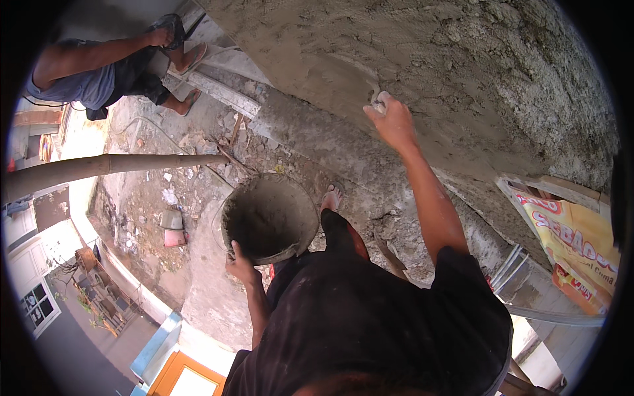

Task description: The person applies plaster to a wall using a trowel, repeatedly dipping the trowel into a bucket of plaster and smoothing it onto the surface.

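Observation:
My left hand (243,269) grips the near rim of a round, mortar-smeared bucket (308,221), its thumb over the edge. Dark grey wet mortar (264,218) lies inside the bucket, which is tipped so that its mouth faces up toward me. My right arm reaches forward to the wall (429,72). There my right hand (395,124) is closed round the pale, mortar-caked handle of what looks like a trowel (378,102); its blade is hard to make out against the plaster. Around that hand the wall is smoothed wet grey, while farther right it stays rough and lumpy.
A bamboo pole (119,164) slants in from the left, close to the bucket. Another person (79,72) in sandals is at the upper left. Rubble and a pink-and-grey container (173,228) litter the ground. A yellow printed sheet (571,231) hangs at the right.

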Tool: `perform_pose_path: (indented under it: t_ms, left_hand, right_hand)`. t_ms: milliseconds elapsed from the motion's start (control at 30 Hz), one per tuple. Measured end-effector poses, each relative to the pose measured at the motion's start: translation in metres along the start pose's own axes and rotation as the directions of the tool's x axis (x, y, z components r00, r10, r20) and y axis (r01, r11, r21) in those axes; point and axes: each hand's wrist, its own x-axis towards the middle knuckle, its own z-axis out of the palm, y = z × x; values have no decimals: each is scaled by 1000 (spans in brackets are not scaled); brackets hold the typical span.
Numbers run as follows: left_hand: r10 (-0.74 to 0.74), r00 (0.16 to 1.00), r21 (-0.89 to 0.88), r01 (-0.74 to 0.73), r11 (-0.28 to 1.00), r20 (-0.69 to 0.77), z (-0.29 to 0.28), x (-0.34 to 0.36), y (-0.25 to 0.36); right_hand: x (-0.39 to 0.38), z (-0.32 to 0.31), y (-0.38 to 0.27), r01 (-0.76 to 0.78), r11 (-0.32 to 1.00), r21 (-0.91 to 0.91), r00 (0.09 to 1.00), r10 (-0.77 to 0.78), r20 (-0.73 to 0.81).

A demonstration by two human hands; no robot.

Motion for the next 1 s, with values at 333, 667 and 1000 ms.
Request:
perform_pose_path:
  t_ms: [333, 667, 1000]
  left_hand:
    - [-82, 996, 188, 86, 979, -29, -13, 12, -25]
    - [-33, 997, 149, 24, 989, 63, -2, 3, 1]
    - [-48, 999, 196, 46, 980, 8, -3, -14, -8]
  right_hand:
    - [-114, -84, 38, -210, 953, -217, 977, 202, -63]
    - [-21, 35, 82, -81, 944, -319, 976, 140, 164]
    - [-100, 12, 81, -84, 918, -388, 993, 110, 45]
